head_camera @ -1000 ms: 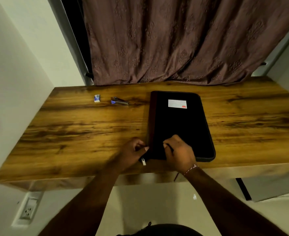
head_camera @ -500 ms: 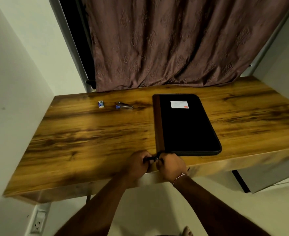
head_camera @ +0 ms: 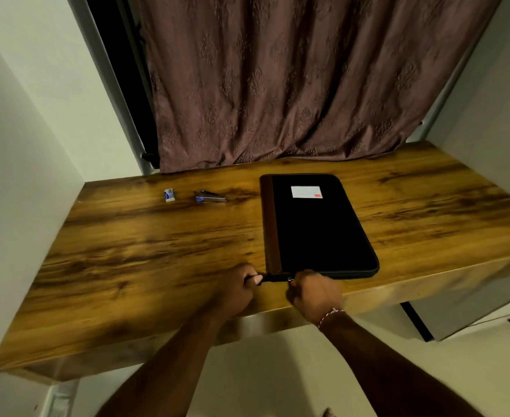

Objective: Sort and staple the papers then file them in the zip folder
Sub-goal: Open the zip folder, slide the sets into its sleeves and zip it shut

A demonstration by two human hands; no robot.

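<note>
A: Where is the zip folder (head_camera: pixel 317 230)?
B: Flat at the table's (head_camera: pixel 157 266) near edge. The left hand (head_camera: pixel 235 291) pinches its near-left corner and the right hand (head_camera: pixel 315 293) pinches the zipper pull (head_camera: pixel 290 279).
A: How will it handle?
B: Probably stiff and light, so that corner steadies it well.

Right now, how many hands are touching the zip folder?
2. The left hand grips the zip folder at its near left corner; the right hand pinches the zipper pull on the near edge.

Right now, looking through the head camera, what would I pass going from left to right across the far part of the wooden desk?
small white-and-blue box → stapler → black zip folder
</note>
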